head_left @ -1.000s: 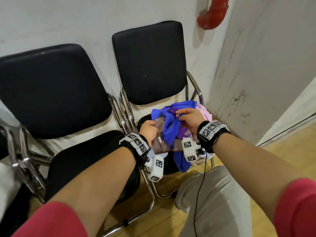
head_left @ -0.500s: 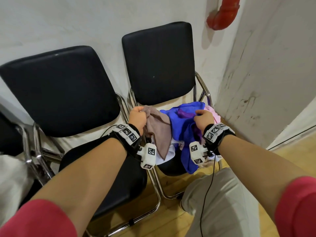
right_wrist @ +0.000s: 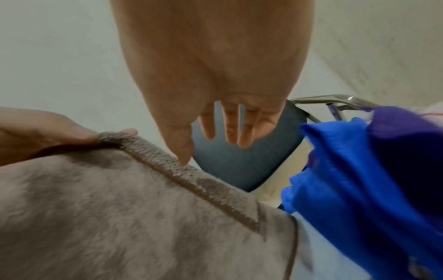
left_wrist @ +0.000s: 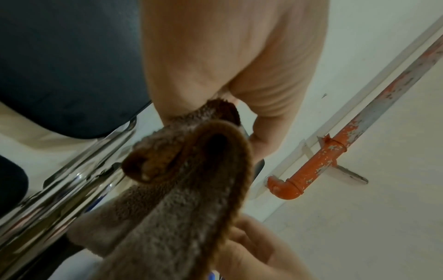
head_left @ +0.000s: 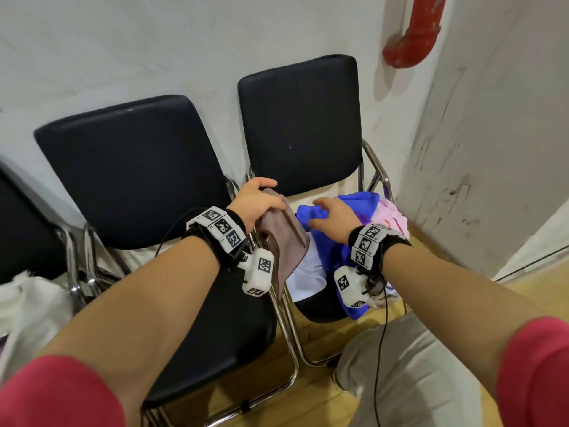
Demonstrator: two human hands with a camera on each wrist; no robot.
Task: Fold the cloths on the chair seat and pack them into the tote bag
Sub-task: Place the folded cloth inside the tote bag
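My left hand grips the brown cloth by its top edge, fingers curled round the bunched corner; in the left wrist view the fuzzy fabric folds over on itself right below my palm and hangs down past the chrome chair tubing. The cloth is lifted, up beside the gap btwn the two black chairs, its lower part draping over the front-left of the right chair's seat. My right hand is loose and holds nothing, fingers spread and fairly straight, hovering over the blue cloth; from the right wrist view my thumb tip sits just at the brown cloth's hemmed edge, can't tell if it's touching. Rest of the pile lies on that same seat: blue cloth on top w/ a purple cloth tucked into it, a pink cloth at the back-right by the chair frame, and a white cloth under the brown one, spilling toward the seat's front edge. The left chair stands just beside it. A pale fabric thing at far left could be the tote, can't say for sure. Red pipe on the wall above.
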